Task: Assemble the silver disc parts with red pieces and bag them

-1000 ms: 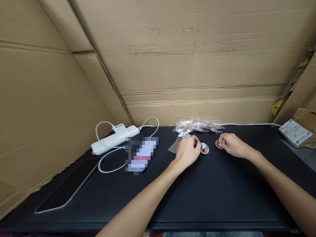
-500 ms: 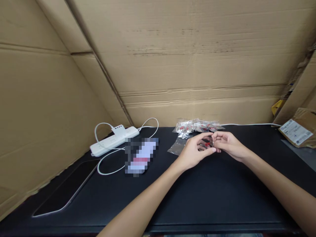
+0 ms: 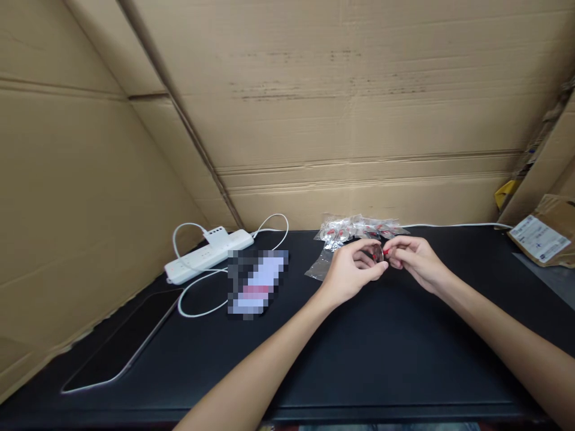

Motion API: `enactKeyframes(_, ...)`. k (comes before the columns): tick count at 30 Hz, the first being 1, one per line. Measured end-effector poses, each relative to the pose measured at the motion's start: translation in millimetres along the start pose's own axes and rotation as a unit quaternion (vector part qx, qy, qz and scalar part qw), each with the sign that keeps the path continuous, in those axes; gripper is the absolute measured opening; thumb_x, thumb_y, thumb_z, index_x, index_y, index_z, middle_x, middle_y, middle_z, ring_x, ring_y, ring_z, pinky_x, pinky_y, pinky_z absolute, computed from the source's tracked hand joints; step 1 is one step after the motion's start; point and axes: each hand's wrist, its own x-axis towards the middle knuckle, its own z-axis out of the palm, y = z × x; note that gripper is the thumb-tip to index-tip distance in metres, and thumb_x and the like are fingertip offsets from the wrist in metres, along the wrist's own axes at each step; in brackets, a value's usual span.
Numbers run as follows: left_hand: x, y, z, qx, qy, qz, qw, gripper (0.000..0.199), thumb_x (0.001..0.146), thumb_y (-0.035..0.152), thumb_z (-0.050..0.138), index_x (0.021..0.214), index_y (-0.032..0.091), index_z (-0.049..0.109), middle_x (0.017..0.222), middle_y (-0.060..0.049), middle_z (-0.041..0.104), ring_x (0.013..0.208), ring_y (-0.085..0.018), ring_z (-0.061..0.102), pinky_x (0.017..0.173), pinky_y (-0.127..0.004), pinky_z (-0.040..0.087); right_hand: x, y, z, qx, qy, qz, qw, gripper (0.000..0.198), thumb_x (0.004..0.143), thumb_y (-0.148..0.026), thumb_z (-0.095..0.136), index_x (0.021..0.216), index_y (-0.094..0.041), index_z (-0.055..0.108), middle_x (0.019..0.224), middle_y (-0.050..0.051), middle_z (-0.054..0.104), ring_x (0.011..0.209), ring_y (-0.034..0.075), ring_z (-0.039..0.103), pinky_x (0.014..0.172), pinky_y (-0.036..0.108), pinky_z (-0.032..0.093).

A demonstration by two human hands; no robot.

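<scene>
Between thumb and fingers, my left hand holds a small clear round disc by its rim, tilted nearly on edge. On the disc's right side, my right hand pinches a small red piece with thumb and index finger. The red piece is at the disc's face; whether they are joined I cannot tell. Some red also shows through the disc. Just behind my hands lies a row of clear plastic bags with red and clear pieces inside. A flat clear bag lies beside my left hand.
A white power strip with a looping white cable lies on the black table. Near it are a pixelated phone-like thing and a dark tablet-like slab. Cardboard walls surround the table; a labelled brown package sits at right.
My right hand has drawn slightly right, its fingertips now on the red piece. The disc has turned more edge-on and shifted slightly left with my left hand.
</scene>
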Motion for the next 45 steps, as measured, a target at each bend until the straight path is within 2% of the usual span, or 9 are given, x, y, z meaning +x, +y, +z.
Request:
enactKeyframes(4, 4.2, 3.2, -4.1, -0.027, 0.051, -0.009, 0.998, 0.041, 0.071, 0.025, 0.077, 0.109, 0.013, 0.065, 0.095, -0.007, 0.065, 0.065, -0.012, 0.065, 0.062, -0.027, 0.058, 3.0, 1.4, -3.4, 0.057, 0.044, 0.004, 0.997, 0.009, 0.068, -0.021, 0.072, 0.069, -0.016, 0.064, 0.053, -0.004, 0.048, 0.049, 0.008, 0.04, 0.05, 0.026, 0.028)
enactKeyframes(8, 8.7, 3.6, -10.8, -0.046, 0.082, -0.015, 0.995, 0.038, 0.073, 0.025, 0.076, 0.107, 0.012, 0.066, 0.093, -0.006, 0.064, 0.059, -0.011, 0.066, 0.061, -0.028, 0.058, 5.2, -1.4, -10.1, 0.095, 0.048, 0.034, 0.994, 0.016, 0.07, -0.025, 0.077, 0.073, -0.016, 0.064, 0.062, -0.001, 0.056, 0.051, 0.008, 0.045, 0.05, 0.026, 0.029)
enactKeyframes(14, 7.9, -0.9, -9.7, -0.056, 0.062, -0.035, 0.996, 0.04, 0.073, 0.024, 0.077, 0.109, 0.012, 0.065, 0.092, -0.005, 0.063, 0.061, -0.012, 0.066, 0.064, -0.03, 0.059, 3.1, -5.6, -9.5, 0.094, 0.006, 0.07, 0.993, 0.024, 0.069, -0.024, 0.082, 0.089, -0.014, 0.074, 0.075, 0.005, 0.066, 0.065, 0.013, 0.056, 0.062, 0.03, 0.042)
enactKeyframes(19, 6.3, -1.6, -6.6, -0.052, 0.05, -0.036, 0.997, 0.039, 0.074, 0.023, 0.077, 0.11, 0.013, 0.065, 0.091, -0.006, 0.064, 0.063, -0.012, 0.066, 0.063, -0.028, 0.058, 3.5, -2.8, -11.0, 0.089, 0.015, 0.075, 0.993, 0.023, 0.067, -0.024, 0.083, 0.088, -0.015, 0.078, 0.073, 0.004, 0.065, 0.067, 0.013, 0.055, 0.066, 0.032, 0.045)
enactKeyframes(26, 6.2, -1.8, -7.0, -0.05, 0.044, -0.036, 0.997, 0.039, 0.074, 0.024, 0.076, 0.11, 0.014, 0.065, 0.092, -0.006, 0.065, 0.062, -0.011, 0.066, 0.061, -0.027, 0.058, 4.1, 1.5, -10.4, 0.081, 0.02, 0.061, 0.995, 0.022, 0.065, -0.026, 0.086, 0.082, -0.015, 0.078, 0.071, 0.004, 0.066, 0.064, 0.013, 0.056, 0.062, 0.03, 0.045)
enactKeyframes(32, 6.1, 1.3, -7.1, -0.048, 0.042, -0.035, 0.997, 0.04, 0.074, 0.024, 0.076, 0.111, 0.013, 0.065, 0.095, -0.008, 0.065, 0.062, -0.011, 0.067, 0.061, -0.028, 0.059, 3.3, 2.0, -10.5, 0.067, 0.012, 0.084, 0.994, 0.027, 0.065, -0.025, 0.086, 0.089, -0.015, 0.078, 0.071, 0.006, 0.069, 0.071, 0.015, 0.062, 0.071, 0.033, 0.05)
enactKeyframes(45, 5.1, 1.2, -6.9, -0.052, 0.027, -0.035, 0.998, 0.04, 0.074, 0.024, 0.076, 0.111, 0.014, 0.065, 0.097, -0.008, 0.065, 0.06, -0.011, 0.067, 0.063, -0.029, 0.059, 3.0, 4.5, -9.9, 0.066, 0.009, 0.069, 0.995, 0.023, 0.062, -0.023, 0.086, 0.08, -0.014, 0.076, 0.066, 0.003, 0.063, 0.064, 0.013, 0.055, 0.062, 0.03, 0.043)
